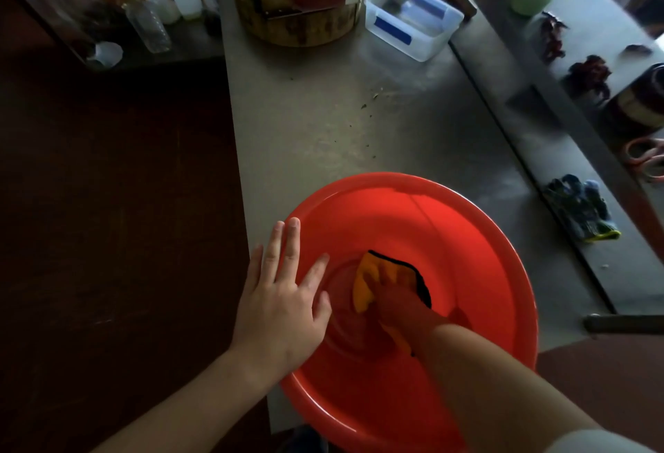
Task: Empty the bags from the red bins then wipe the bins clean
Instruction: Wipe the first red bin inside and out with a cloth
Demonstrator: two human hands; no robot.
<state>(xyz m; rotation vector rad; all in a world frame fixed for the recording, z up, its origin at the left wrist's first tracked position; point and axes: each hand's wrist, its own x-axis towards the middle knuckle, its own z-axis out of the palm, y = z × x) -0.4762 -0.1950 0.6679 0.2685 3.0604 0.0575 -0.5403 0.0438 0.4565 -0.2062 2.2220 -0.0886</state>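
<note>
**Light, slick basin braced at the rim**

The round red basin (467,255) sits at the near end of the steel surface (323,129), at 6 o'clock in view. Its glossy, thin-looking plastic is probably light and prone to slide, so the rim is the place to hold it. The left hand (278,303) lies flat on the rim at 9 o'clock, fingers straight. The right hand (399,305), fingers spread, presses a soft, black-edged orange cloth (364,283) onto the bottom.

You are facing: red bin (467,222), smooth glossy plastic; orange cloth (364,287), soft matt fabric; desk (323,122), dull scuffed metal; round block (298,28), rough wood; tub (413,32), clear plastic.
</note>
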